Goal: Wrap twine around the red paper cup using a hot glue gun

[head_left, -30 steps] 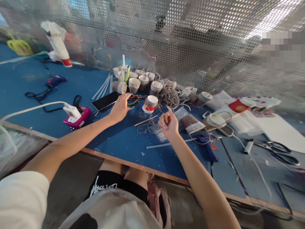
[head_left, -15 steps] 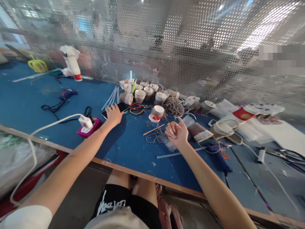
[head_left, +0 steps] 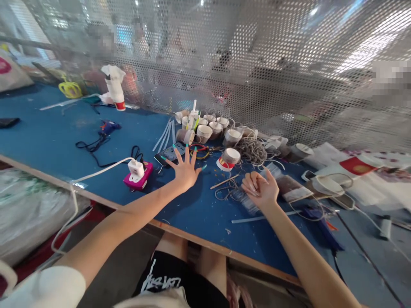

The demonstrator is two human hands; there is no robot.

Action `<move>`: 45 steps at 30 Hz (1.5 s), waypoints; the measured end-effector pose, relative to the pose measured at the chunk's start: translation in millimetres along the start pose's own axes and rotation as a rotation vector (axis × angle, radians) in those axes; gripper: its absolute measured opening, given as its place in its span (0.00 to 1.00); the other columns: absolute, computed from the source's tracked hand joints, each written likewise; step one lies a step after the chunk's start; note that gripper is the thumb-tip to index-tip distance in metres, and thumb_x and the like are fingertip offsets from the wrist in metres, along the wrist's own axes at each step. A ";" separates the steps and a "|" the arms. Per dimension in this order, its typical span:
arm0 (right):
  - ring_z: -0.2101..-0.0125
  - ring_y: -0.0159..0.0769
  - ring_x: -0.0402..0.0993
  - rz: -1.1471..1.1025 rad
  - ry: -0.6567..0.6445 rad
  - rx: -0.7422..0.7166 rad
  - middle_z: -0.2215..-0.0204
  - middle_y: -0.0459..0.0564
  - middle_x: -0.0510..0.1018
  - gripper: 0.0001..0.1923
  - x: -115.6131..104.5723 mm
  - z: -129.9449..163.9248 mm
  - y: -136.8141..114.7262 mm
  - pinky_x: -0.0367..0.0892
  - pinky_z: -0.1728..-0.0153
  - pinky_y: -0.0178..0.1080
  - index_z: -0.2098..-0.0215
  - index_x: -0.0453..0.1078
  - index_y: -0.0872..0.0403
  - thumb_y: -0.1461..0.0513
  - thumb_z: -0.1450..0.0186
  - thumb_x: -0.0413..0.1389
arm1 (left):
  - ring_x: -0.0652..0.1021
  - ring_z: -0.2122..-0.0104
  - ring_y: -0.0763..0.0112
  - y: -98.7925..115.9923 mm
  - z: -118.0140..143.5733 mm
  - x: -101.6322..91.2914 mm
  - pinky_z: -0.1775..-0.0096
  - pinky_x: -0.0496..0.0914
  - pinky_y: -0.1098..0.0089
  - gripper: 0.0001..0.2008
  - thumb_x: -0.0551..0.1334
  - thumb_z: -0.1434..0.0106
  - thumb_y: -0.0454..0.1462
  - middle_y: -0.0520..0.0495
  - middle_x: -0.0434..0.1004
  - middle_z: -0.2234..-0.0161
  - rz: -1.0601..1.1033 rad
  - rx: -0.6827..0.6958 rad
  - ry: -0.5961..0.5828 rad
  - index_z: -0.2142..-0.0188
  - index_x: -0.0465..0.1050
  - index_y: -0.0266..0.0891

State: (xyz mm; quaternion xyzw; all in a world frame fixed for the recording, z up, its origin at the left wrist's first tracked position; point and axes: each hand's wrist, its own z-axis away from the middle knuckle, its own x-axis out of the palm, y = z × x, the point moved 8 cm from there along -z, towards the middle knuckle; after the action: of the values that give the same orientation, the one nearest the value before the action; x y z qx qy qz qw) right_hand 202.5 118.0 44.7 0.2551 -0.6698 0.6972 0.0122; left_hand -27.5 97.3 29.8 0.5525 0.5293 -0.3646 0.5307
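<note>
My left hand (head_left: pixel 185 172) is held over the table, fingers spread wide and empty. Its fingertips reach toward a phone (head_left: pixel 169 155) with a lit screen; I cannot tell whether they touch it. My right hand (head_left: pixel 260 188) rests palm up, fingers loosely curled and thumb apart, with nothing visible in it. A paper cup (head_left: pixel 228 159) with a red band and grey cord wrapped round it stands upside down between and beyond my hands. Near my right hand lie a thin wooden stick (head_left: pixel 224 182), loose cord (head_left: pixel 228 193) and clear plastic wrap (head_left: pixel 252 202). Pliers (head_left: pixel 203 150) lie behind my left hand.
Several cord-wrapped cups (head_left: pixel 204 133) and a heap of grey cord (head_left: pixel 253 149) stand toward the perforated metal screen (head_left: pixel 199 77). Glue sticks (head_left: pixel 165 134) lie left of them. A pink power socket (head_left: pixel 138 176), one glue gun (head_left: pixel 109 127) and another glue gun (head_left: pixel 323 226) flank my arms.
My left hand has come off the phone, moving right and toward me, and its fingers have spread. The phone screen is now lit. My right hand has curled slightly. The view has shifted left.
</note>
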 end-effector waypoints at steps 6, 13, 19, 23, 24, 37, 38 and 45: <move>0.88 0.26 0.48 -0.012 0.004 -0.001 0.89 0.44 0.58 0.27 -0.3 -0.9 -0.9 0.42 0.85 0.34 0.87 0.64 0.53 0.46 0.39 0.57 | 0.43 0.32 0.23 8.9 -0.1 7.6 0.45 0.49 0.18 0.35 0.52 0.31 0.50 0.38 0.39 0.27 -0.024 0.085 -0.047 0.29 0.45 0.43; 0.90 0.24 0.46 -0.062 0.030 0.041 0.92 0.41 0.55 0.28 -1.7 2.1 3.4 0.44 0.87 0.33 0.88 0.62 0.53 0.49 0.36 0.57 | 0.46 0.30 0.35 52.2 19.8 11.7 0.40 0.54 0.27 0.29 0.50 0.28 0.43 0.34 0.47 0.29 -0.016 0.435 -0.103 0.31 0.52 0.41; 0.92 0.21 0.45 0.047 0.147 0.004 0.94 0.38 0.53 0.28 -6.4 3.0 9.9 0.45 0.91 0.30 0.89 0.58 0.53 0.53 0.39 0.64 | 0.53 0.31 0.38 54.2 25.5 24.6 0.39 0.57 0.31 0.27 0.45 0.27 0.41 0.37 0.51 0.30 0.017 0.481 -0.262 0.30 0.50 0.43; 0.93 0.19 0.48 0.077 0.188 -0.041 0.94 0.40 0.59 0.29 -6.4 -3.3 15.7 0.49 0.91 0.28 0.89 0.62 0.55 0.49 0.44 0.68 | 0.53 0.31 0.40 51.6 22.3 26.2 0.38 0.55 0.33 0.26 0.46 0.27 0.40 0.37 0.51 0.29 0.048 0.498 -0.254 0.31 0.53 0.43; 0.93 0.18 0.49 0.081 0.205 -0.047 0.94 0.41 0.62 0.28 -7.7 -4.8 17.4 0.50 0.92 0.27 0.88 0.63 0.56 0.48 0.46 0.68 | 0.53 0.31 0.40 50.5 20.7 27.2 0.38 0.54 0.34 0.26 0.46 0.27 0.41 0.37 0.51 0.29 0.059 0.501 -0.251 0.31 0.53 0.43; 0.58 0.34 0.82 -0.054 0.398 -0.231 0.63 0.49 0.85 0.13 -27.9 -4.7 20.8 0.74 0.48 0.38 0.65 0.77 0.55 0.60 0.48 0.69 | 0.63 0.36 0.44 33.1 -4.7 20.4 0.39 0.61 0.42 0.35 0.48 0.30 0.48 0.22 0.59 0.36 0.296 0.474 0.183 0.33 0.43 0.27; 0.54 0.35 0.81 -0.066 0.396 -0.237 0.59 0.51 0.85 0.14 -27.7 -5.2 19.8 0.72 0.45 0.39 0.63 0.78 0.55 0.61 0.47 0.69 | 0.63 0.36 0.41 33.0 -5.4 18.9 0.39 0.60 0.40 0.36 0.49 0.30 0.49 0.21 0.59 0.36 0.309 0.474 0.230 0.33 0.43 0.26; 0.34 0.33 0.59 -0.124 0.388 -0.146 0.35 0.47 0.68 0.21 -28.1 -11.4 21.1 0.53 0.33 0.44 0.45 0.71 0.48 0.57 0.36 0.57 | 0.49 0.30 0.38 62.0 -26.3 21.6 0.34 0.46 0.39 0.52 0.59 0.41 0.62 0.20 0.43 0.31 0.640 0.726 0.303 0.32 0.41 0.31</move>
State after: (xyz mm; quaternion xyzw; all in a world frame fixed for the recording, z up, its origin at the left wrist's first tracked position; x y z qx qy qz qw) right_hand 215.6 135.7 15.0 0.1554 -0.6867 0.6808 0.2019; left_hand 32.3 134.8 25.9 0.8824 0.2437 -0.2601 0.3070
